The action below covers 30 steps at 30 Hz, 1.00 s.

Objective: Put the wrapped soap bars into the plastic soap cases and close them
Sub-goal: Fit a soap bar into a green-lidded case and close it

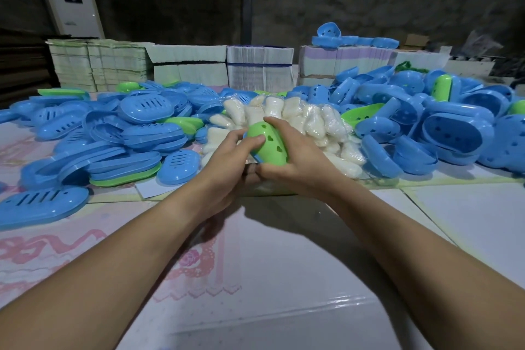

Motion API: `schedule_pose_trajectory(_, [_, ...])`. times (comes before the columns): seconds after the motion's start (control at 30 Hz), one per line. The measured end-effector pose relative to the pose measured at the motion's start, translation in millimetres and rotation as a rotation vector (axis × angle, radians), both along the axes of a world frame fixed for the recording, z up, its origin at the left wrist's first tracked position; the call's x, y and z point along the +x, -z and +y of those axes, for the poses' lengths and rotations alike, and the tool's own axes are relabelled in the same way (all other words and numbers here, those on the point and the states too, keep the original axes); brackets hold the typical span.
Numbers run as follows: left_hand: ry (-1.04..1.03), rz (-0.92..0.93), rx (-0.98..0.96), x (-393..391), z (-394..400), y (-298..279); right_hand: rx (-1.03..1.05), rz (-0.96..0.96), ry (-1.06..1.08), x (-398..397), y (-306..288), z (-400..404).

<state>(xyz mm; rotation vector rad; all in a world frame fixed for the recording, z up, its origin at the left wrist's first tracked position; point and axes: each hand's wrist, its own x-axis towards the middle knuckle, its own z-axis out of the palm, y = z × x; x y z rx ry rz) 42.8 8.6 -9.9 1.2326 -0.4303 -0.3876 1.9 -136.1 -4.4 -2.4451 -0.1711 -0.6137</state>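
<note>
Both my hands hold one soap case (269, 144) in the middle of the table, a green shell with heart-shaped holes over a blue part that shows at its lower edge. My left hand (230, 162) grips its left end, fingers curled over the top. My right hand (295, 158) wraps its right side. Whether a soap bar is inside is hidden. A heap of white wrapped soap bars (287, 119) lies just behind the case.
Flat slotted blue lids (142, 128) with a few green ones are piled at the left. Deep blue case bottoms (443, 128) are heaped at the right. Stacks of folded cartons (181, 68) line the back. A white floor air conditioner (69, 0) stands far left. Pale sheets cover the table in front.
</note>
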Motion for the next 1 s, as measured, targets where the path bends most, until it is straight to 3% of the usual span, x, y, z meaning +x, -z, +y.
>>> schedule_pose_trajectory(0.2, [-0.002, -0.003, 0.026, 6.3, -0.9, 2.3, -0.151, 0.068, 0.161, -22.5, -13.2, -15.9])
schedule_pose_trajectory(0.4, [-0.024, -0.082, 0.06, 12.1, 1.7, 3.0, -0.116, 0.129, 0.391, -85.1, -21.5, -74.2])
schedule_pose_trajectory(0.67, [-0.008, -0.147, 0.106, 10.4, -1.1, 5.1, -0.246, 0.355, 0.864, -147.2, -2.3, -174.1])
schedule_pose_trajectory(0.8, [0.013, -0.158, 0.126, 15.3, -2.0, 10.8, -0.415, 0.394, 1.143, -159.7, 11.1, -212.3])
schedule_pose_trajectory(1.0, [0.037, -0.182, 0.192, 24.7, 1.6, 18.3, -0.471, 0.414, 1.325, -170.1, 13.2, -259.5])
